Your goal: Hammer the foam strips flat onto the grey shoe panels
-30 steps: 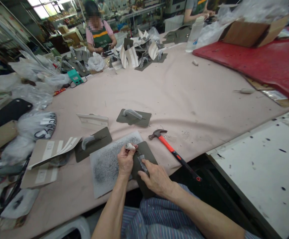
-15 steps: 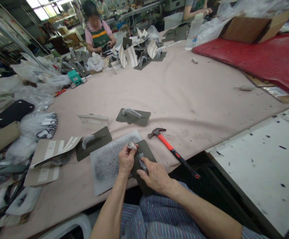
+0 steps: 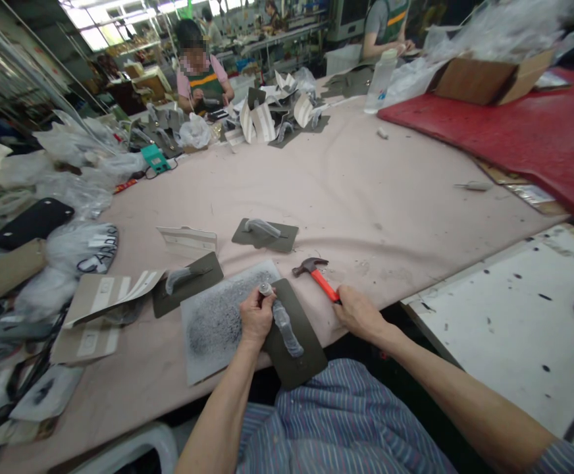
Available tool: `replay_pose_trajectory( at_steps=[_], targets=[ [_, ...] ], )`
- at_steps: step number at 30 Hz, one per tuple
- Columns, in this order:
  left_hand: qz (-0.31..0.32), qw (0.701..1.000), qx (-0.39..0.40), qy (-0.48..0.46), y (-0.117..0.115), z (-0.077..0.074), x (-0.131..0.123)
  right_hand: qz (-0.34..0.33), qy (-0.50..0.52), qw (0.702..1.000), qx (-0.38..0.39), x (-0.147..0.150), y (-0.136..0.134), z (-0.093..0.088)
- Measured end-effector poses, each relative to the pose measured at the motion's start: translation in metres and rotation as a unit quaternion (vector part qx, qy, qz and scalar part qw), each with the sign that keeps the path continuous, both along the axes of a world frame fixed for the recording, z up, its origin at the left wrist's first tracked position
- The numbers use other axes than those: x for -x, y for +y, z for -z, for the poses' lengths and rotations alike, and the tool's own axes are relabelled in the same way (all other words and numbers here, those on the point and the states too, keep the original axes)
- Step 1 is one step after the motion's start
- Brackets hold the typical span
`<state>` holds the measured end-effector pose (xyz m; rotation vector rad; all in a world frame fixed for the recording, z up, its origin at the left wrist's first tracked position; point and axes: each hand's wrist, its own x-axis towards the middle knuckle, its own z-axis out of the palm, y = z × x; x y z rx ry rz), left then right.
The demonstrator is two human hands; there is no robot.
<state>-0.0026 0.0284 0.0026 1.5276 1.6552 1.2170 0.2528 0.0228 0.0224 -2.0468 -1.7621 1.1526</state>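
Observation:
Between the fingertips of my left hand [image 3: 257,319] is an awl [image 3: 266,288] with a whitish wrapped grip; its point is hidden. It stands at the top of a dark olive panel [image 3: 280,359], which carries a plastic-wrapped handle [image 3: 287,329]. The panel rests partly on a speckled white board [image 3: 205,326] and overhangs the table edge toward my lap. My right hand [image 3: 359,313] is closed around the grip of a claw hammer [image 3: 324,282], whose head lies on the cloth right of the panel.
Another olive panel with a wrapped handle [image 3: 264,235] lies beyond the board, and one more [image 3: 188,286] lies left. Pale folded pieces [image 3: 92,309] and plastic bags [image 3: 74,253] crowd the left. A red mat [image 3: 494,125] covers the far right; a co-worker [image 3: 201,76] sits opposite.
My right hand has left the wrapped handle on the panel, moved right and closed on the hammer's grip. My left hand stays at the panel's top with the awl.

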Motion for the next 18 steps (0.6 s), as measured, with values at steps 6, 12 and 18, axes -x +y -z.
replay_pose_trajectory(
  at_steps=[6,12,18],
  targets=[
    [0.002,1.0,-0.003,-0.006,-0.001,0.005,-0.001,0.031,0.223,0.963,0.147,0.018,0.008,-0.046],
    [0.006,1.0,-0.008,0.007,-0.002,0.005,-0.001,-0.092,0.084,0.956,-0.266,0.038,-0.002,-0.086],
    [0.014,0.999,-0.002,0.033,-0.002,0.005,-0.002,-0.254,-0.086,0.931,-0.248,0.036,0.006,-0.119]
  ],
)
